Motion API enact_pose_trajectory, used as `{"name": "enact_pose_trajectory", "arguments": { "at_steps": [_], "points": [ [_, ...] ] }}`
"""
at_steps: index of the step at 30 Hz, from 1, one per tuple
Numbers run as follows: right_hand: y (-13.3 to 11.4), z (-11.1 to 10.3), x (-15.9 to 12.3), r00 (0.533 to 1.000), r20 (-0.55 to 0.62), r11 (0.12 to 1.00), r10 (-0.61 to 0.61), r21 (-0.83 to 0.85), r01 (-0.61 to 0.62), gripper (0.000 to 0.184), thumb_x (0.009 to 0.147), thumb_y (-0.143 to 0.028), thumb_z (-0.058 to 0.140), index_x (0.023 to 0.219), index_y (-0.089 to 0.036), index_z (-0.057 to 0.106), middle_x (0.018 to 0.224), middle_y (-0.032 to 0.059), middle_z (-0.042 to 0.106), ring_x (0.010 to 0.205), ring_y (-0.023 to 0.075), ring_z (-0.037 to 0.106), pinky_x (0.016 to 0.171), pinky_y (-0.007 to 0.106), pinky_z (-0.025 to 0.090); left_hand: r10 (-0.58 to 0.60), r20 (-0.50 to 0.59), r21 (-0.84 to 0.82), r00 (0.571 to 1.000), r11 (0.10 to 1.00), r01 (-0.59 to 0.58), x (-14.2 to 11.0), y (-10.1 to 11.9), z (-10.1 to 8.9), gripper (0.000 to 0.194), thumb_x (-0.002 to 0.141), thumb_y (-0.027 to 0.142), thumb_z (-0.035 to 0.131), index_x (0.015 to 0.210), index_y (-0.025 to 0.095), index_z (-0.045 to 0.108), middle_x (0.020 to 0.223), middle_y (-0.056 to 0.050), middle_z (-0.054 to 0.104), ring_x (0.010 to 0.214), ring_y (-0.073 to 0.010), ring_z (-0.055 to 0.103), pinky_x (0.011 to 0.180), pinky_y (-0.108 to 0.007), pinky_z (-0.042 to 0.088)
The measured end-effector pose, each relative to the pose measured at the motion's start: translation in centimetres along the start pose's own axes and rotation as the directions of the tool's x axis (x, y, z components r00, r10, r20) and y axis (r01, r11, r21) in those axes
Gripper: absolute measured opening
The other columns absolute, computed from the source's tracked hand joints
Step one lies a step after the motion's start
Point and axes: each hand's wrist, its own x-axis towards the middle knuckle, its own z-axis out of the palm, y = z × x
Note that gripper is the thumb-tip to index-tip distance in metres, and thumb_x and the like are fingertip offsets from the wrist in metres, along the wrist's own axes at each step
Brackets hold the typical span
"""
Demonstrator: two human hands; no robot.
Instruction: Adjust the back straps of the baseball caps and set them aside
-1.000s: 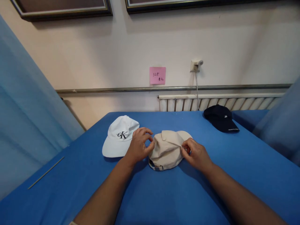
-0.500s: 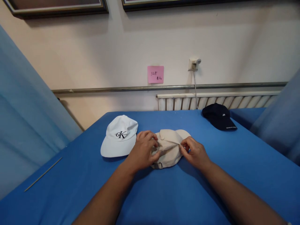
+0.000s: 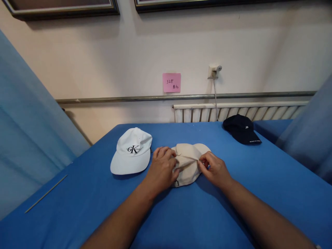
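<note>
A beige baseball cap [image 3: 187, 164] lies on its side on the blue cover, brim pointing away to the right and strap buckle toward me. My left hand [image 3: 164, 167] is curled over its left end, fingers and thumb against the fabric, hiding much of the strap. On the right side, the thumb and fingers of my right hand [image 3: 212, 167] pinch a fold of the crown beside the brim. Just left of my left hand sits a white cap [image 3: 131, 155] with black letters on its front. A dark navy cap [image 3: 241, 128] rests at the far right.
The blue-covered table [image 3: 103, 204] reaches back to a white radiator [image 3: 241, 109] and a metal pipe [image 3: 116, 99]. A thin stick [image 3: 46, 193] lies at the left. Blue curtains [image 3: 28, 114] hang at both sides. A pink note [image 3: 171, 82] is on the wall.
My left hand has moved right, from beside the beige cap onto its left end, and its fingers have closed in. My right hand keeps its pinch. The view has shifted slightly.
</note>
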Motion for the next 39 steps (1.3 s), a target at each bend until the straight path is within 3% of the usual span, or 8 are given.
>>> {"name": "enact_pose_trajectory", "arguments": {
  "at_steps": [10,13,15,18,23,28,33,39],
  "points": [
    [0.2,0.2,0.1,0.996,0.086,0.996,-0.008,0.086,0.000,0.007,0.088,-0.023,0.052,0.083,-0.020,0.056,0.075,0.0013,0.057,0.069,0.0144,0.055,0.063,0.026,0.042,0.014,-0.046,-0.140,0.999,0.990,-0.021,0.0,-1.5,-0.6,0.011,0.086,0.023,0.057,0.080,0.021,0.065,0.111,-0.005,0.060,0.114,-0.0255,0.044,0.100,-0.049,0.033],
    [1.2,0.3,0.2,0.994,0.017,0.987,0.105,0.124,-0.106,0.011,0.089,-0.026,0.051,0.084,-0.020,0.058,0.077,0.0023,0.059,0.069,0.0150,0.056,0.065,0.027,0.044,0.024,-0.005,-0.160,1.000,0.987,-0.025,-0.1,-2.2,-0.6,0.014,0.089,0.026,0.054,0.082,0.022,0.066,0.113,-0.005,0.059,0.117,-0.0249,0.042,0.102,-0.048,0.032],
    [2.9,0.4,0.3,0.946,-0.140,0.953,0.293,0.123,-0.277,0.015,0.087,-0.030,0.051,0.089,-0.019,0.060,0.084,0.0049,0.062,0.072,0.0164,0.058,0.067,0.029,0.045,0.031,0.012,-0.172,0.999,0.985,-0.028,-0.2,-2.5,-0.5,0.015,0.090,0.026,0.053,0.083,0.022,0.066,0.112,-0.004,0.059,0.118,-0.0246,0.042,0.103,-0.047,0.032],
    [6.3,0.5,0.3,0.798,-0.259,0.838,0.544,0.129,-0.530,0.027,0.080,-0.036,0.058,0.099,-0.016,0.062,0.097,0.0101,0.064,0.083,0.0209,0.061,0.071,0.033,0.047,0.034,0.020,-0.195,0.999,0.980,-0.029,-0.4,-2.8,-0.6,0.014,0.089,0.025,0.054,0.084,0.023,0.067,0.111,-0.004,0.060,0.119,-0.0244,0.042,0.102,-0.046,0.034],
    [9.3,0.9,0.5,0.608,0.022,0.574,0.794,0.305,-0.760,0.029,0.071,-0.033,0.068,0.092,-0.013,0.064,0.086,0.0095,0.068,0.079,0.0203,0.064,0.069,0.031,0.048,0.041,0.039,-0.222,0.998,0.974,-0.032,-0.7,-3.1,-0.8,0.013,0.088,0.027,0.055,0.083,0.023,0.067,0.113,-0.004,0.059,0.121,-0.0249,0.041,0.103,-0.046,0.033],
    [8.2,0.7,0.8,0.590,0.171,0.495,0.789,0.393,-0.775,0.031,0.074,-0.040,0.067,0.085,-0.011,0.066,0.071,0.0066,0.067,0.061,0.0164,0.061,0.053,0.026,0.044,0.002,0.028,-0.220,1.000,0.975,0.004,-0.5,-4.0,-0.6,0.014,0.087,0.027,0.055,0.079,0.021,0.065,0.114,-0.005,0.059,0.122,-0.0256,0.041,0.103,-0.048,0.033],
    [7.7,-0.2,0.6,0.526,0.465,0.204,0.712,0.579,-0.789,0.032,0.075,-0.044,0.068,0.077,-0.012,0.064,0.060,0.0044,0.063,0.054,0.0140,0.055,0.048,0.024,0.041,-0.030,0.002,-0.235,1.000,0.972,0.030,-0.6,-5.0,-0.6,0.014,0.086,0.028,0.056,0.075,0.021,0.064,0.115,-0.005,0.060,0.123,-0.0261,0.040,0.105,-0.049,0.031],
    [7.8,-0.5,0.3,0.516,0.487,0.044,0.705,0.696,-0.717,0.014,0.075,-0.026,0.068,0.075,-0.014,0.060,0.059,-0.0012,0.058,0.050,0.0095,0.050,0.046,0.021,0.039,-0.032,0.017,-0.285,0.999,0.958,0.036,-1.0,-5.1,-0.4,0.016,0.086,0.031,0.057,0.076,0.021,0.064,0.118,-0.005,0.059,0.125,-0.0268,0.039,0.105,-0.048,0.033]
  ]
}}
